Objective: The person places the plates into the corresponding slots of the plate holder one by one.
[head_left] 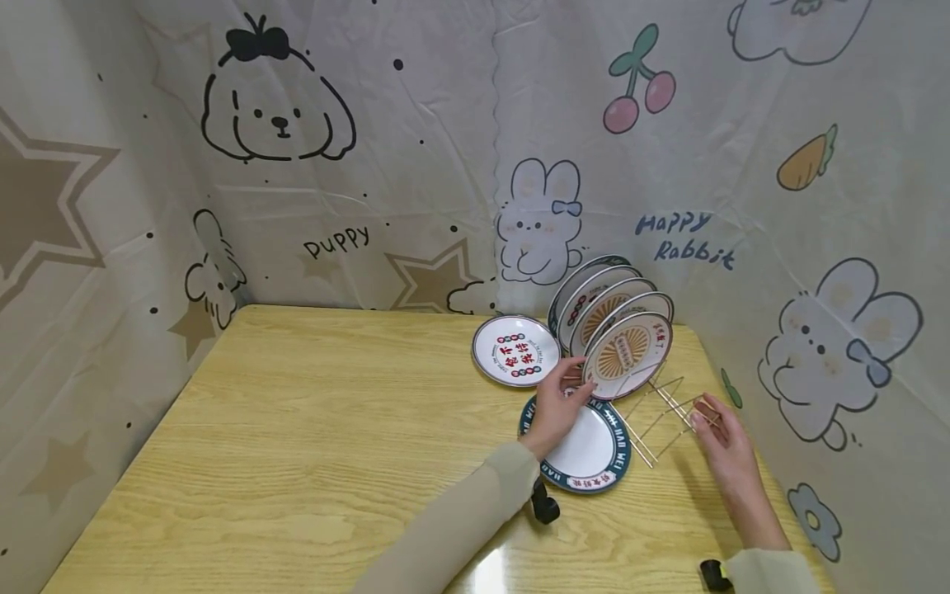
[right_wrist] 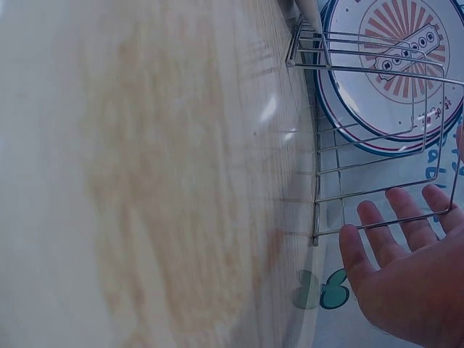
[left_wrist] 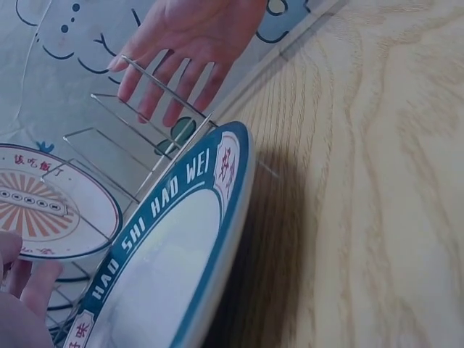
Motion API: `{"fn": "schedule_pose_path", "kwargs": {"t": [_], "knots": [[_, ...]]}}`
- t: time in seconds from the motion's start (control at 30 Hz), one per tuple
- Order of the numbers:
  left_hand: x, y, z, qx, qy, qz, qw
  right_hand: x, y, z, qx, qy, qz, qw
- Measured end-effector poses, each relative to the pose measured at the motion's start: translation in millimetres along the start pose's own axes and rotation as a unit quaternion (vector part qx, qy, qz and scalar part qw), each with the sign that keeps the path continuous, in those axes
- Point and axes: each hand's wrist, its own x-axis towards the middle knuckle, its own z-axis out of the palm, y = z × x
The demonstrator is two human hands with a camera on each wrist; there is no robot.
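Note:
A gold wire dish rack (head_left: 671, 404) stands at the table's right side, with several round plates upright in its far slots. My left hand (head_left: 557, 408) pinches the lower left edge of the nearest upright plate (head_left: 627, 359), white with an orange sunburst. At the rack's near end, my right hand (head_left: 727, 450) holds the end wire between thumb and fingers; its fingers (right_wrist: 380, 235) lie along the wire in the right wrist view. A blue-rimmed white plate (head_left: 586, 445) lies below my left hand, beside the rack, partly covered by that hand.
A white plate with red characters (head_left: 515, 351) lies flat left of the rack. Wooden table (head_left: 297, 429) stretches to the left. A printed curtain (head_left: 416, 165) hangs behind and along the right side, close to the rack.

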Motion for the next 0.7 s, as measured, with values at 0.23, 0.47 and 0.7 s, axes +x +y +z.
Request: {"fn": "schedule_pose_path", "kwargs": {"t": [0.23, 0.47, 0.7], "knots": [[4.5, -1.5, 8.9, 0.005, 0.018, -0.009, 0.9998, -0.1, -1.0, -0.6, 0.002, -0.001, 0.001, 1.0000], [5.2, -6.5, 16.3, 0.020, 0.016, -0.001, 0.9997, -0.8, -0.9, 0.2, -0.001, 0.001, 0.002, 1.0000], [6.5, -12.7, 23.2, 0.048, 0.015, 0.013, 0.9987, -0.3, 1.8, 1.0, 0.003, 0.004, 0.005, 1.0000]]}}
